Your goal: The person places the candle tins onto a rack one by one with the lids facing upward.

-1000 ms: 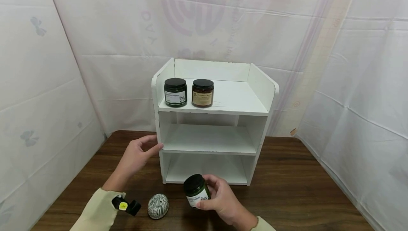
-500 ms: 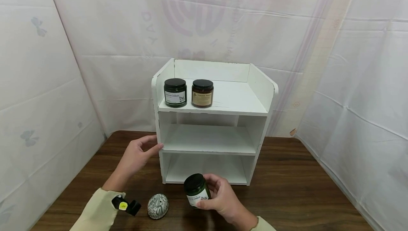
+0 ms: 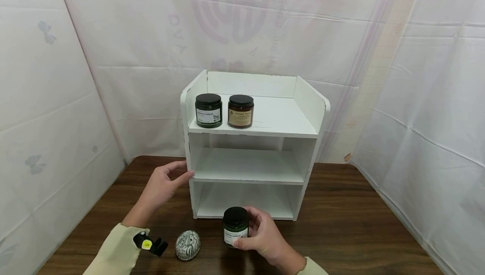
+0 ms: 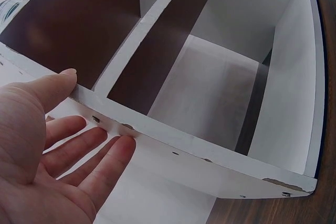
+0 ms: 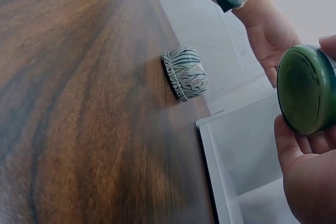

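My right hand (image 3: 268, 241) grips a green glass jar (image 3: 235, 227) with a black lid and white label, upright in front of the white shelf unit (image 3: 251, 180). In the right wrist view the green base of the jar (image 5: 302, 90) shows, off the table, with fingers around its side. My left hand (image 3: 163, 185) rests against the left side panel of the shelf; in the left wrist view the thumb of the left hand (image 4: 63, 145) lies on the panel's front edge and the other fingers are extended along its outer face.
A dark green jar (image 3: 209, 110) and a brown jar (image 3: 241, 111) stand on the top level at the left. A round black-and-white patterned item (image 3: 187, 245) sits on the wooden table (image 3: 348, 224) between the forearms. White sheets (image 3: 144, 56) hang behind and at both sides.
The jar in my right hand has gone from tilted to upright and shifted slightly to the right. My left hand has stayed at the side panel.
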`<action>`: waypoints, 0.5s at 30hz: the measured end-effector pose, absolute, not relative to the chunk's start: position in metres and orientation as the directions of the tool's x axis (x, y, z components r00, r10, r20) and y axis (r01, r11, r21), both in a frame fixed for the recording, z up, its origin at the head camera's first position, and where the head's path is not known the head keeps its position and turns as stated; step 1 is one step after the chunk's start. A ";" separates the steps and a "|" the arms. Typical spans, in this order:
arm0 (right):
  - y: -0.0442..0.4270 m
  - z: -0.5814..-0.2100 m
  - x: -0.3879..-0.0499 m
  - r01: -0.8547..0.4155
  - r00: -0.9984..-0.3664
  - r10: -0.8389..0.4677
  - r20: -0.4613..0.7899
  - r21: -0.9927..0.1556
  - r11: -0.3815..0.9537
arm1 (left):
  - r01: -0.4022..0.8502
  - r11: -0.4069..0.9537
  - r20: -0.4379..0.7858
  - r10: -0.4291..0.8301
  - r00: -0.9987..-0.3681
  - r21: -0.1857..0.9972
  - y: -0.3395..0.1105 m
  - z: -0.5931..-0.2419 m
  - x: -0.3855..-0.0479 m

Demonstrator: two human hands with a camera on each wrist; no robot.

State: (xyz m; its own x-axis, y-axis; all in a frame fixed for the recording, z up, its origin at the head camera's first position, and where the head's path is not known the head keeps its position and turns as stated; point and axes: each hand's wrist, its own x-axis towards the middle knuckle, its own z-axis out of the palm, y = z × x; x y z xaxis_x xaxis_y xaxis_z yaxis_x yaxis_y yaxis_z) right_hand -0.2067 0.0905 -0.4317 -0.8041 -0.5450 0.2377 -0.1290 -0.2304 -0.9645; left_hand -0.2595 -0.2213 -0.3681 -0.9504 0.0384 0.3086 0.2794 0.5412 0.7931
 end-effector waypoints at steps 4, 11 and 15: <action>0.091 -0.431 -0.207 -0.150 -0.800 -0.544 0.255 -0.961 -0.230 | 0.278 0.539 0.308 0.037 -0.951 0.795 -0.221 -0.368 -0.260; 0.092 -0.430 -0.206 -0.190 -0.801 -0.532 0.272 -0.960 -0.205 | 0.281 0.537 0.310 0.038 -0.950 0.795 -0.221 -0.367 -0.259; 0.092 -0.430 -0.206 -0.194 -0.799 -0.533 0.277 -0.959 -0.207 | 0.281 0.540 0.312 0.036 -0.950 0.794 -0.221 -0.368 -0.259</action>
